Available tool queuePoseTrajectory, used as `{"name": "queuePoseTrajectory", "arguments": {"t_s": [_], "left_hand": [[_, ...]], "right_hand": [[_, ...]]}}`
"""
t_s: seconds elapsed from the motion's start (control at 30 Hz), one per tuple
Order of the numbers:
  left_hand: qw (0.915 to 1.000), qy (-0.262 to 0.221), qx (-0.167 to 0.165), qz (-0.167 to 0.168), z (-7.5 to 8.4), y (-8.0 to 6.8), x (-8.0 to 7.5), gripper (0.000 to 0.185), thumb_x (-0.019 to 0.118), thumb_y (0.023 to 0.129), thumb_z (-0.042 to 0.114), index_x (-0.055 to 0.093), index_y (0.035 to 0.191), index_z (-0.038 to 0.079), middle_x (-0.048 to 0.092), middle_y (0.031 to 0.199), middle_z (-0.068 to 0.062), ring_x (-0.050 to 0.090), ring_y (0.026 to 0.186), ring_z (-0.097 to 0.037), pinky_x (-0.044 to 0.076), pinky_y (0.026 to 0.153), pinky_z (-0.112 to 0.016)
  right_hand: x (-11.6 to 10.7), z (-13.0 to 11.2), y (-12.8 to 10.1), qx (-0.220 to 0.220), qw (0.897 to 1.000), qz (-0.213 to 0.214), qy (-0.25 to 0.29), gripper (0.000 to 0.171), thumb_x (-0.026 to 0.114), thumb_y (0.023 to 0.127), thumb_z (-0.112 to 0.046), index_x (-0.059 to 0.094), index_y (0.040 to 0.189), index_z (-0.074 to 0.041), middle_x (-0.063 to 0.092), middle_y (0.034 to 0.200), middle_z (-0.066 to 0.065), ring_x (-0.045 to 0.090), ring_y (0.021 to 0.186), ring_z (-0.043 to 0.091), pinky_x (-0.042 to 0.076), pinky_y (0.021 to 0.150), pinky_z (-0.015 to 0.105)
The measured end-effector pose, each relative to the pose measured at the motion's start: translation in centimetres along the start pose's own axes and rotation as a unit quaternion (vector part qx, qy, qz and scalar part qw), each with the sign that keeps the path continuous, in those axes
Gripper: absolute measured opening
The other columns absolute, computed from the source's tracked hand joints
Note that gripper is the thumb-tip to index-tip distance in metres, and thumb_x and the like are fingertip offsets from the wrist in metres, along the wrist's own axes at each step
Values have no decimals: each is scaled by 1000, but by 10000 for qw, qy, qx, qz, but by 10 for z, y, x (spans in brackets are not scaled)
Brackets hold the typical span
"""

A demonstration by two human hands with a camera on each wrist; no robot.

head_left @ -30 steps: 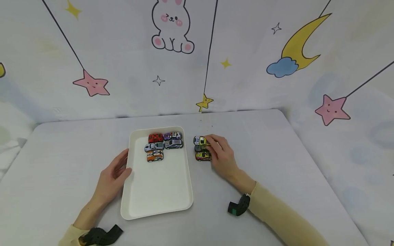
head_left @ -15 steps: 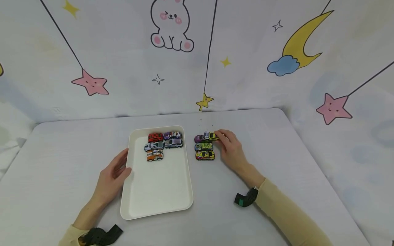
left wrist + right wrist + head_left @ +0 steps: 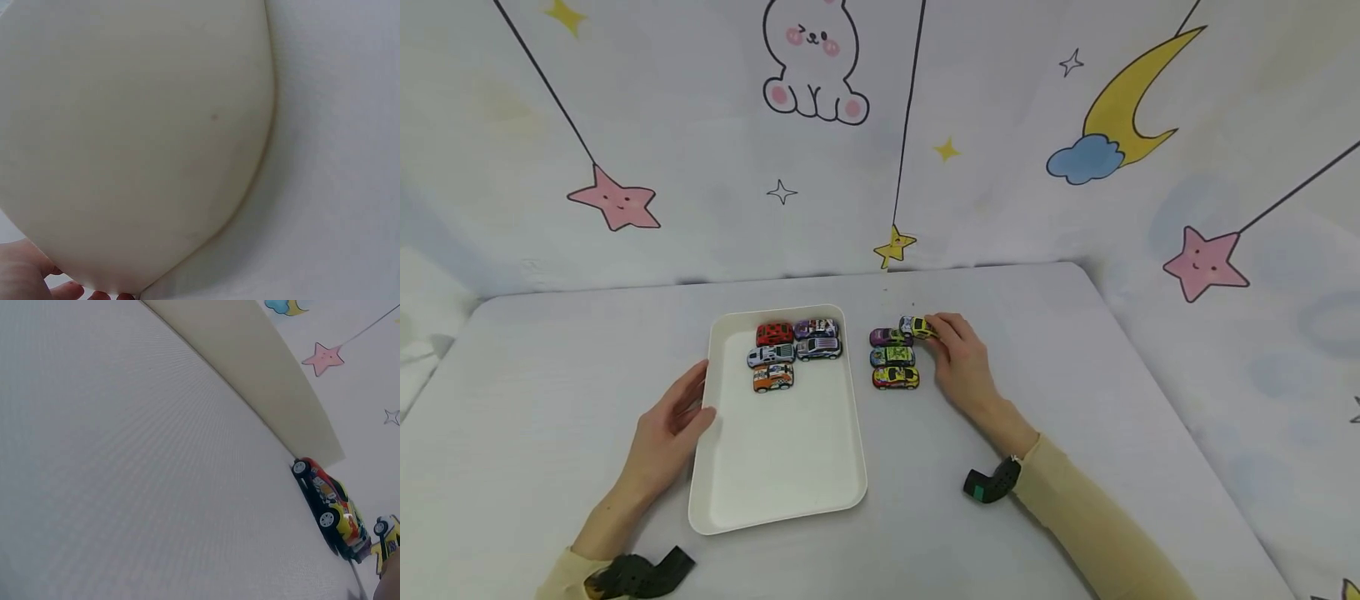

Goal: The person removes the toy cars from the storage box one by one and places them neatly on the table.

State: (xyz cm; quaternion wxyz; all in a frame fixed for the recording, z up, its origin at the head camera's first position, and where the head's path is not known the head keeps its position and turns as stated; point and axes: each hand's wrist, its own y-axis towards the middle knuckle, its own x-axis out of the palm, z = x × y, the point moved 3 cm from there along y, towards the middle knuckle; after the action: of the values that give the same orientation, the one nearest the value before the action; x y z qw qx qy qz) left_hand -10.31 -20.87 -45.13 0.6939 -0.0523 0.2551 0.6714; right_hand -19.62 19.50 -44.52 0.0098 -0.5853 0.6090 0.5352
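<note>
The right hand [image 3: 961,360] pinches a yellow toy car [image 3: 917,327] just right of the tray [image 3: 778,500], above three more cars [image 3: 892,357] lined up on the worktop [image 3: 1075,400]. The left hand [image 3: 672,422] rests with relaxed fingers against the tray's left rim, and five cars [image 3: 790,350] sit in the tray's far end.

I see open bench [image 3: 1075,400] at three o'clock of the toy cars [image 3: 893,358], wide enough for a hand. At nine o'clock the gap to the white tray [image 3: 850,433] is narrow. My left hand [image 3: 670,425] blocks the tray's nine o'clock rim. Five cars [image 3: 790,350] crowd its twelve o'clock end; its six o'clock half lies free
</note>
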Motion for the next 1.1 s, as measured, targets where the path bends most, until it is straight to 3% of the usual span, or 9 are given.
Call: {"name": "queuePoseTrajectory", "arguments": {"t_s": [0.3,0.53,0.83,1.1], "left_hand": [[10000,5,-13,12,0,1,0,61,59,97,-1,39,153,8,46,149,-26,45,125,14,43,94,-3],[9998,149,-90,1,0,0,0,62,60,97,2,39,154,11,47,149,-24,44,124,16,42,94,-2],[9999,123,-85,17,4,0,-1,61,59,97,1,39,154,9,47,149,-26,44,124,16,42,94,-2],[9999,102,-108,-7,4,0,-1,60,60,97,1,39,153,8,46,149,-25,44,125,16,42,95,-2]], "right_hand": [[-3,2,1,714,9972,134,-165,32,64,91,7,65,122,4,62,117,17,62,108,31,55,92,44],[-2,4,0,998,9942,-149,-365,31,63,89,12,66,119,4,62,114,17,62,105,31,56,89,45],[0,6,0,1117,9917,-414,-474,33,59,89,15,66,119,2,61,117,16,60,109,31,55,92,45],[0,5,0,1072,9926,-382,-430,35,57,88,17,66,118,3,61,117,16,60,110,32,54,94,45]]}}
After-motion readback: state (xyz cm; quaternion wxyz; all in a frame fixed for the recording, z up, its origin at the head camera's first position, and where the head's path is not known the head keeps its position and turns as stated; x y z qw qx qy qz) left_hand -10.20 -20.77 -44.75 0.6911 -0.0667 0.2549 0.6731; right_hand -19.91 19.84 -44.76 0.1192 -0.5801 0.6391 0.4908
